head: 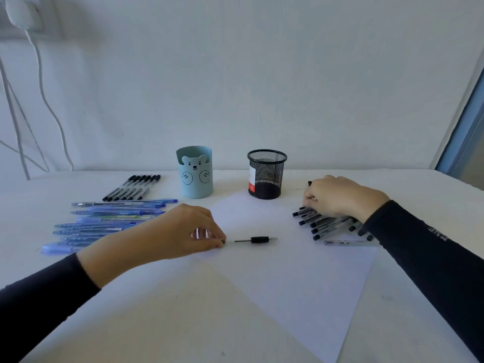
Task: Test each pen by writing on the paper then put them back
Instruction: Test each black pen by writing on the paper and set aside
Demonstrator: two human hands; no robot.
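Note:
A white sheet of paper (293, 273) lies in the middle of the table. On it rests a clear pen with a black grip (251, 240), lying flat with its tip to the right. My left hand (172, 231) pinches the pen's left end between thumb and fingers. My right hand (337, 196) reaches down onto a pile of black-capped pens (324, 225) at the right, fingers curled around some of them. One clear pen (345, 242) lies apart in front of that pile.
A light blue bear-faced pen cup (195, 174) and a black mesh pen cup (266, 176) stand at the back. Several blue pens (104, 218) and a row of black pens (133, 187) lie at the left. White cables (44, 95) hang on the wall.

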